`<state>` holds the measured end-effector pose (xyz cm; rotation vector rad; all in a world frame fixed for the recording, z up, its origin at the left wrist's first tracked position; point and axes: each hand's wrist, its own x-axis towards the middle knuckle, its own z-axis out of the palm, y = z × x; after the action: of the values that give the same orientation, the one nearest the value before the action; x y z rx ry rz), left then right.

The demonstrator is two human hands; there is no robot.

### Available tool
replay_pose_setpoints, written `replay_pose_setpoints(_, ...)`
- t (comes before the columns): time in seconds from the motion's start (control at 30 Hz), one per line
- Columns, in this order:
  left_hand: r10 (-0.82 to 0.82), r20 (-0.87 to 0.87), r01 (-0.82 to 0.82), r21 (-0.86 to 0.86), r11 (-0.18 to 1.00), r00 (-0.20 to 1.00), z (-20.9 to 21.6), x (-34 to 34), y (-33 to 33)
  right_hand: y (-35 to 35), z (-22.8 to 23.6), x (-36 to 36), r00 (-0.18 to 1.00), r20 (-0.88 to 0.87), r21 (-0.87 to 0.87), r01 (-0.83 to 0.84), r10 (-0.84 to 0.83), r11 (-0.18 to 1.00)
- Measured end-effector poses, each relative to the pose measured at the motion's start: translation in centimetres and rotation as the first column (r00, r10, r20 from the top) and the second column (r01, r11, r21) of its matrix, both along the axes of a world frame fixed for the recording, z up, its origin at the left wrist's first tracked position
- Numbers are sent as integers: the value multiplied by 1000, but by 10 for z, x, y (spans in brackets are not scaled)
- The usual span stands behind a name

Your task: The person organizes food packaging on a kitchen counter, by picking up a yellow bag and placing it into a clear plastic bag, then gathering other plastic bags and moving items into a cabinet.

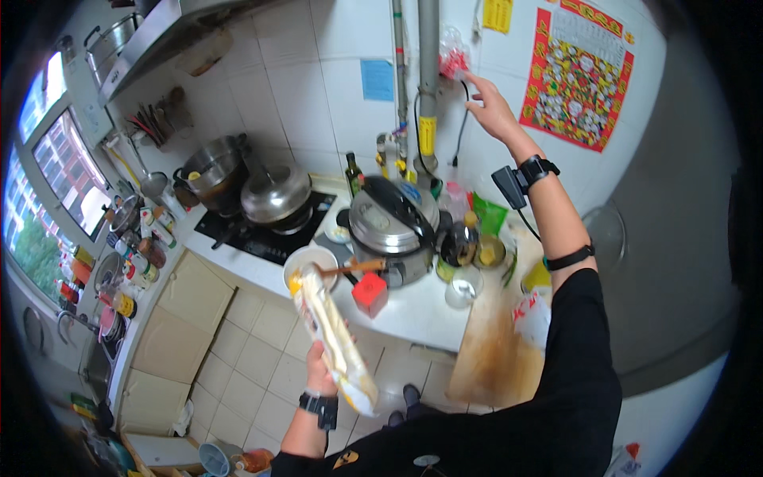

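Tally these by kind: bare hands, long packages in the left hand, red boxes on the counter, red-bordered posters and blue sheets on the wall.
Left hand and right hand: 2
Long package: 1
Red box: 1
Red-bordered poster: 1
Blue sheet: 1
Total: 6

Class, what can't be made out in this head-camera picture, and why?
All in the head view:
- Left hand: the package hides most of its fingers.
- Cooker: its lid hides the inside.
- Covered pan: the domed lid hides any contents.
- Right hand: too small to tell whether it grips the bag.
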<state>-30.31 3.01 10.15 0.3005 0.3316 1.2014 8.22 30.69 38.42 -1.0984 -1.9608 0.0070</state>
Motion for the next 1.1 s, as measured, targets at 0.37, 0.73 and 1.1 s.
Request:
replay_pose_setpoints(0.37, 220, -45, -223, -80, 971, 974, 6, -51, -7, 192, 20, 22, 827, -271, 78, 529, -493, 845)
replay_pose_setpoints(0.73, 179, -84, -186, -86, 979, 980, -9, -68, 5, 58, -18, 77, 340, -815, 544, 165, 470, 823)
replay_pose_setpoints(1.1, -213, -136, 231, 128, 964, 967, -4, -41, 9, -219, -143, 25, 630, -775, 27, -55, 56, 998)
